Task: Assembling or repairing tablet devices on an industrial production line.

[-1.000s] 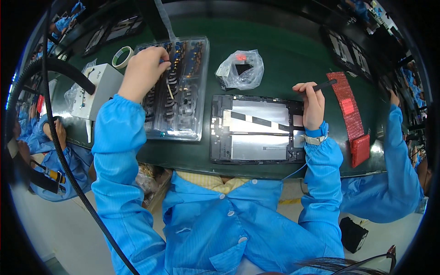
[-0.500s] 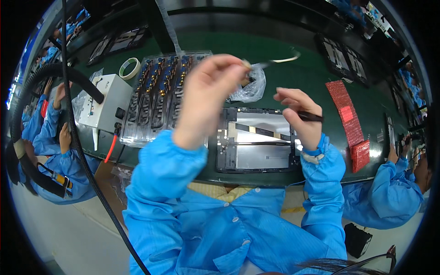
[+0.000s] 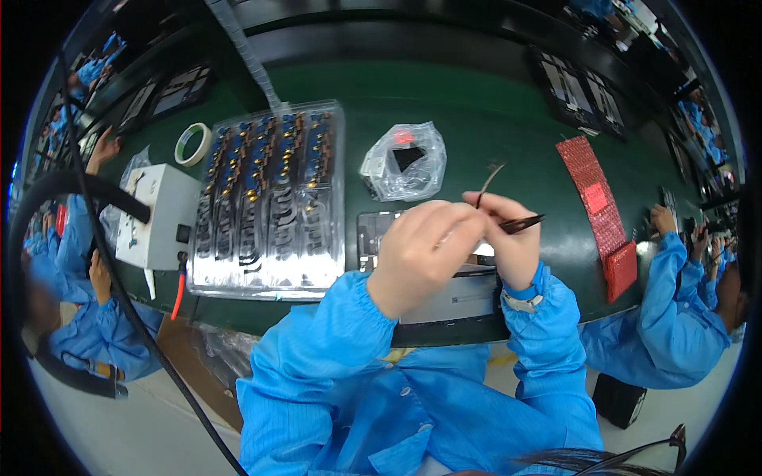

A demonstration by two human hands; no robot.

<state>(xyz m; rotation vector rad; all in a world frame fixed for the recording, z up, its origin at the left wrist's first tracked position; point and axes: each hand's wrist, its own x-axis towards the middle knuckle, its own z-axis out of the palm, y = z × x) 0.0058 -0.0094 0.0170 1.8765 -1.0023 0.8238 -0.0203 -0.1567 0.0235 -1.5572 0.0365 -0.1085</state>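
Note:
My left hand [image 3: 429,250] is closed in a pinch, its fingertips meeting those of my right hand [image 3: 512,242]. From between them a thin, pale-and-dark strip [image 3: 490,184] sticks upward; it looks like a small flex cable. A pair of black tweezers [image 3: 521,224] lies in my right hand, its dark end pointing right. Both hands hover over an opened tablet [image 3: 456,301] with a silver panel and dark frame, and hide much of it. Which fingertips grip the strip is partly hidden.
A clear tray [image 3: 266,282] of small cable parts stands on the left. Beyond the hands lies a clear plastic bag [image 3: 421,178]. A tape roll [image 3: 193,144], a white box with a hose [image 3: 159,218] and red bubble wrap [image 3: 591,186] lie around. Co-workers sit at both sides.
My left hand has come down and right with the strip, meeting my right hand over the tablet. The view has shifted, and the plastic bag now shows fully.

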